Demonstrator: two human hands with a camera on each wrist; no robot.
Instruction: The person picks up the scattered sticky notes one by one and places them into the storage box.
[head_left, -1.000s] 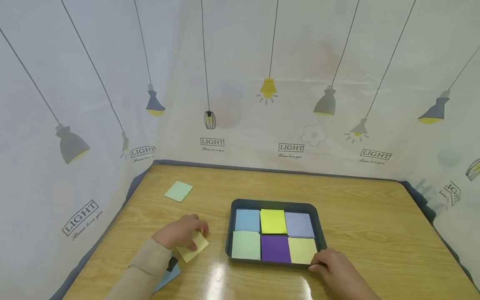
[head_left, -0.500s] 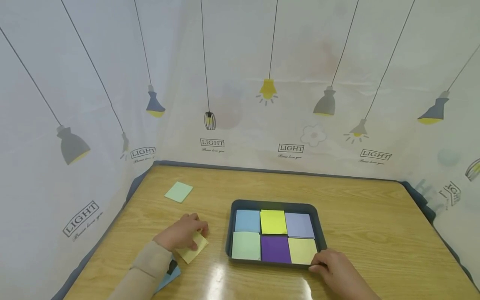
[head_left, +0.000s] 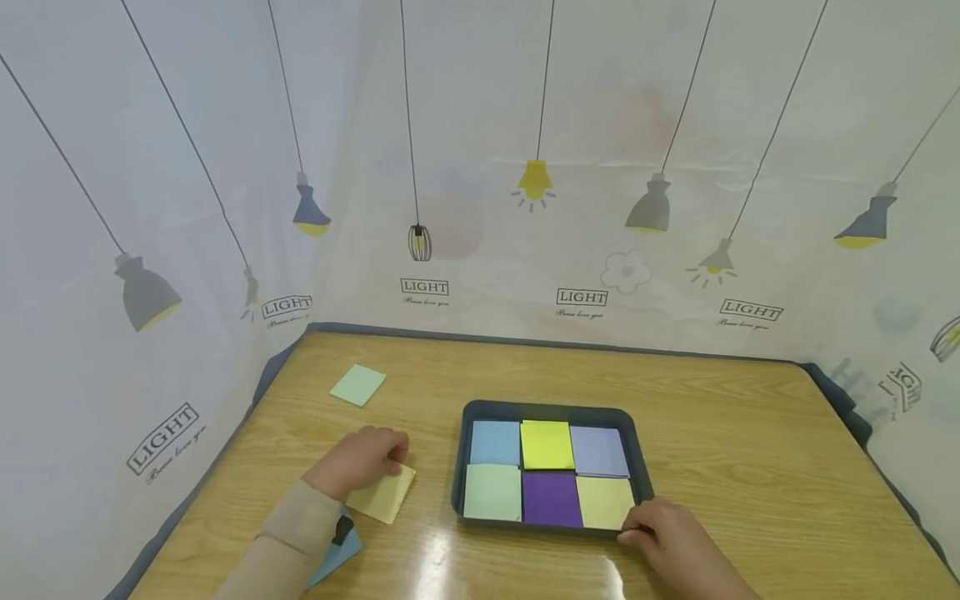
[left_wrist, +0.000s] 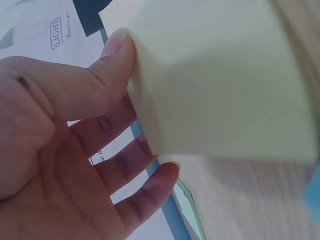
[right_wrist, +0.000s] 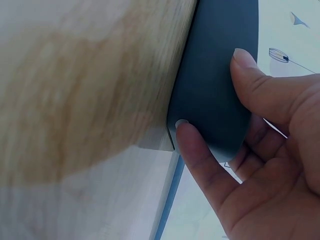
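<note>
In the head view my left hand [head_left: 360, 461] pinches the far edge of a pale yellow sticky note pad [head_left: 385, 497]. The left wrist view shows the thumb on the near face of the pad [left_wrist: 225, 95] and the fingers behind its edge. At the front right corner of a dark tray [head_left: 543, 411], my right hand [head_left: 675, 542] grips the rim. Its thumb lies on the tray's outer wall [right_wrist: 215, 75], with a fingertip at the bottom edge. Inside the tray sit two rows of pads: blue, bright yellow and lavender behind; mint, purple and pale yellow in front.
A mint sticky note pad [head_left: 358, 385] lies at the back left of the wooden table [head_left: 750, 433]. Partly under the left wrist is a blue pad [head_left: 337, 554]. A printed curtain [head_left: 487, 208] encloses the back and sides.
The left thumb has shifted from the top of the pale yellow pad to its far edge, and the pad has turned slightly. My right hand and the tray stay still.
</note>
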